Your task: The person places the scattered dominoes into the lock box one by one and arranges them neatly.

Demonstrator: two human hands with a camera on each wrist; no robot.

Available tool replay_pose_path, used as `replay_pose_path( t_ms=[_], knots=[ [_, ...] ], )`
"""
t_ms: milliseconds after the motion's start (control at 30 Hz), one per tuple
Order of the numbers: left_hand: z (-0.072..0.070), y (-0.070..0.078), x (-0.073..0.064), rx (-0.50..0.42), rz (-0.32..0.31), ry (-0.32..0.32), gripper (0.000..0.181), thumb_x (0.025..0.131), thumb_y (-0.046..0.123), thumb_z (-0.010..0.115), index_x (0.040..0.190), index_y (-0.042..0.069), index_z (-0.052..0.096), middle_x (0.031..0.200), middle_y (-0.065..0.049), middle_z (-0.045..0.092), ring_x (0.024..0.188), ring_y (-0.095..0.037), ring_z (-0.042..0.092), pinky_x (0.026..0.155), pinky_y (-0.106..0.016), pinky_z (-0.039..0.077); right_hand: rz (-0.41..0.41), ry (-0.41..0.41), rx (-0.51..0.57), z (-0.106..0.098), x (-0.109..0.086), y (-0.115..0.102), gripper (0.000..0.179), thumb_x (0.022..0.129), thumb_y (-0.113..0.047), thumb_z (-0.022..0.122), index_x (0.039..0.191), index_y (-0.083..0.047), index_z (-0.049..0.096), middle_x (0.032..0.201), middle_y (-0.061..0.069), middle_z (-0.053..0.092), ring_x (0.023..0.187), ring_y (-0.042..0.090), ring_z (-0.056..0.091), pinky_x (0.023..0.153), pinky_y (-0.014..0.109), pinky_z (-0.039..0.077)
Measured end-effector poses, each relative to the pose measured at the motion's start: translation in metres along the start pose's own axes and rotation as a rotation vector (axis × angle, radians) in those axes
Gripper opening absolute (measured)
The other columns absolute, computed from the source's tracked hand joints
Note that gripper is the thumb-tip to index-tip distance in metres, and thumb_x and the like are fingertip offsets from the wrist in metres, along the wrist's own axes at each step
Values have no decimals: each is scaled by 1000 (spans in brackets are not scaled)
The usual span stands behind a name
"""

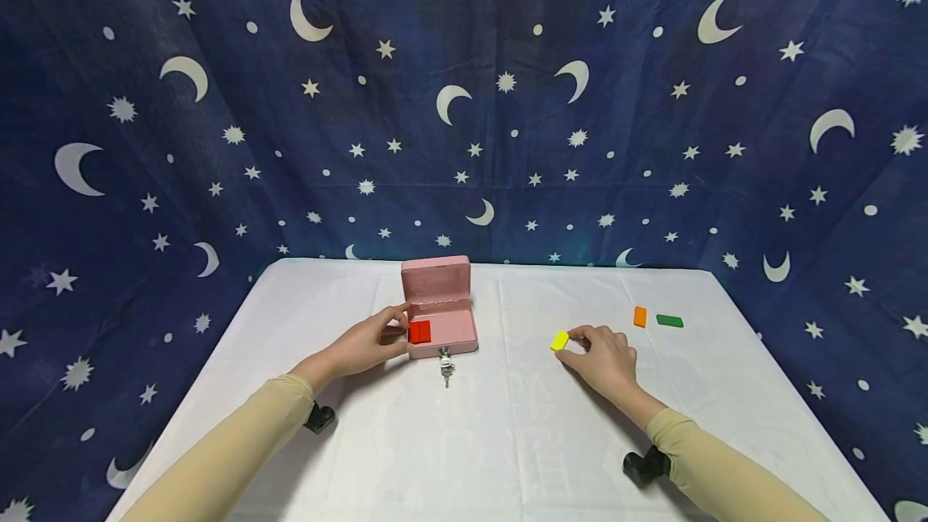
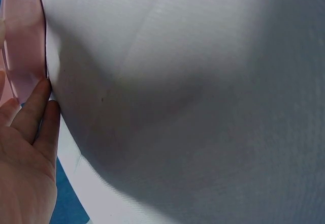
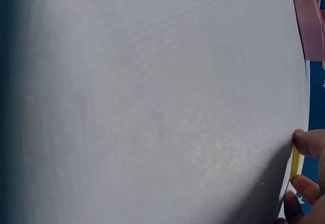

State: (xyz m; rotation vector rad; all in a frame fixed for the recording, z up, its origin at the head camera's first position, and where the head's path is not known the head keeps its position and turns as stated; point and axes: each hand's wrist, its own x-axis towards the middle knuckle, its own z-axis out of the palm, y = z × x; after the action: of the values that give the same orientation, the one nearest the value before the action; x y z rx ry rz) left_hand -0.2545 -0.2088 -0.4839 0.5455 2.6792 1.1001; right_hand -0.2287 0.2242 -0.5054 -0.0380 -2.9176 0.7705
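Note:
A small pink metal cash box [image 1: 444, 349] stands with its lid up on the white table. Red blocks [image 1: 419, 332] lie at the left inside it. A lock with keys [image 1: 446, 369] hangs at its front. My left hand [image 1: 373, 338] rests against the box's left side, thumb toward the front and index finger toward the back; in the left wrist view its fingers [image 2: 36, 109] reach to the box's end. To the right of the box, my right hand [image 1: 600, 357] pinches a yellow block [image 1: 559, 341] between thumb and fingers, low over the table.
An orange block [image 1: 640, 317] and a green block [image 1: 670, 321] lie beyond the right hand, farther back. White cloth covers the table [image 1: 464, 457]. Behind and around it hangs a dark blue curtain [image 1: 406, 119] with moons and stars.

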Motion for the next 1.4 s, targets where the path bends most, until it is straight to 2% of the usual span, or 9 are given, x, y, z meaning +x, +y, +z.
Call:
replay_pose_path(
  t_ms=[167, 233, 367, 600, 833, 1067, 1400],
  knots=[
    [0, -2, 0, 2, 10, 0, 64, 90, 44, 77, 142, 19, 49, 154, 2, 45, 129, -17, 59, 115, -43, 37, 0, -8, 3, 0, 1, 0, 50, 82, -43, 81, 119, -12, 71, 97, 5, 61, 98, 32, 49, 79, 49, 33],
    [0, -2, -1, 1, 12, -2, 61, 91, 44, 76, 140, 19, 49, 156, 3, 44, 129, -18, 58, 115, -43, 37, -3, -11, 5, -1, 1, 1, 50, 82, -43, 81, 120, -12, 71, 97, 4, 62, 98, 31, 50, 79, 49, 33],
    [0, -1, -3, 6, 8, -8, 40, 92, 41, 76, 119, 20, 54, 162, 8, 34, 130, -18, 57, 116, -42, 37, -10, -22, 13, -1, 1, 2, 50, 82, -42, 82, 121, -13, 71, 97, 4, 62, 98, 31, 49, 79, 49, 33],
    [0, 1, -5, -4, 29, -6, 45, 93, 38, 75, 127, 18, 54, 161, 2, 38, 130, -21, 58, 115, -44, 38, -29, -54, 21, -3, 2, 5, 52, 83, -42, 81, 126, -14, 69, 97, 3, 60, 99, 31, 48, 79, 49, 32],
    [0, -2, -6, 4, 36, -8, 37, 92, 41, 75, 112, 20, 52, 163, 7, 32, 131, -19, 57, 114, -42, 39, -70, -57, 28, -2, 2, 10, 52, 83, -42, 81, 126, -16, 70, 94, 1, 60, 99, 30, 49, 78, 49, 33],
    [0, -1, -7, 7, 52, 0, 38, 92, 42, 75, 113, 20, 52, 163, 5, 33, 130, -21, 58, 113, -44, 40, -71, -47, 34, -3, 1, 9, 51, 82, -42, 82, 125, -16, 70, 95, 1, 61, 100, 30, 49, 78, 49, 33],
    [-1, 0, -4, 3, 42, -4, 39, 92, 42, 75, 114, 19, 53, 163, 4, 33, 130, -22, 57, 113, -45, 40, -64, -40, 25, -5, 2, 7, 50, 82, -41, 82, 123, -15, 71, 94, 2, 60, 99, 31, 49, 78, 50, 33]
  ],
)
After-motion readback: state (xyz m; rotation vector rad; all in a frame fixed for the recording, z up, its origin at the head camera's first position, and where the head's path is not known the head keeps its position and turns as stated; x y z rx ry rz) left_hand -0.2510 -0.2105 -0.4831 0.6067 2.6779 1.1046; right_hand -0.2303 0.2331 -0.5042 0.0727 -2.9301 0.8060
